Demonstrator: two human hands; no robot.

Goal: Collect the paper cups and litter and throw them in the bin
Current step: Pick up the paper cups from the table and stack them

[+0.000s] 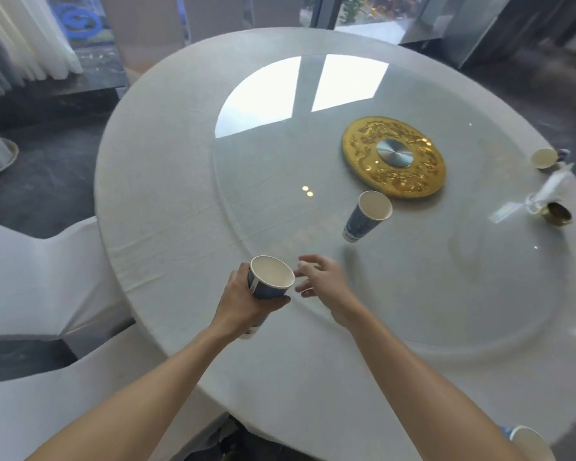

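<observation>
1. White-covered chairs stand at the left of the round table.
2. My left hand grips a blue-and-white paper cup round its wall, mouth up, above the table's near edge.
3. My right hand hovers just beside that cup, fingers loosely spread, holding nothing.
4. A second paper cup stands on the glass turntable, near the gold dragon disc.
5. At far right lie a third cup, a clear plastic wrapper and a small brass bowl.
6. Another cup's rim shows at the lower right.
</observation>
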